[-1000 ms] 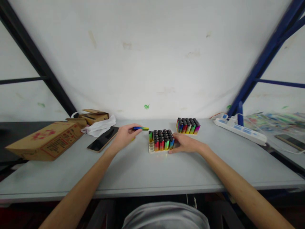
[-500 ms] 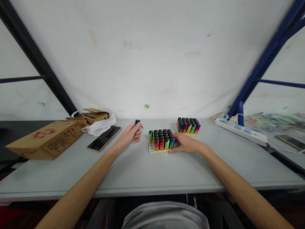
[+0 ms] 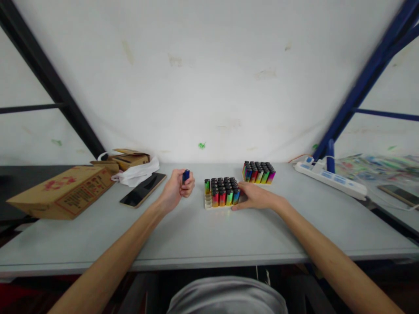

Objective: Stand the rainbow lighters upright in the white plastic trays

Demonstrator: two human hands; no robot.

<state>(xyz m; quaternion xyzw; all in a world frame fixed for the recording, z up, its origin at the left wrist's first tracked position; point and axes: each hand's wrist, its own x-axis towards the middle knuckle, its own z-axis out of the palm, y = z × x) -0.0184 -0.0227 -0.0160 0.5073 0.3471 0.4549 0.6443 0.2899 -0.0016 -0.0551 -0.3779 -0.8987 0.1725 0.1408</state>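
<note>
In the head view my left hand [image 3: 178, 188] is closed around a lighter [image 3: 186, 175] with a dark blue top end showing above the fingers; the rest of it is hidden. To its right on the table stands a pale tray [image 3: 208, 206] packed with upright rainbow-coloured, black-topped lighters [image 3: 225, 195]. The tray's left column holds one green-yellow lighter [image 3: 207, 186] at the back, with unfilled slots in front of it. My right hand [image 3: 253, 196] grips the tray's right end, thumb at the front corner and fingers toward the back.
Behind on the right stands a second block of lighters [image 3: 259, 172]. A phone [image 3: 143, 190], a white plastic bag [image 3: 139, 173] and cardboard boxes [image 3: 65, 189] lie at the left. A power strip [image 3: 330, 179] and another phone [image 3: 399, 195] are at the right.
My left hand has turned and shifted slightly left, tilting the lighter more upright in the fist. My right hand and the tray have stayed put.
</note>
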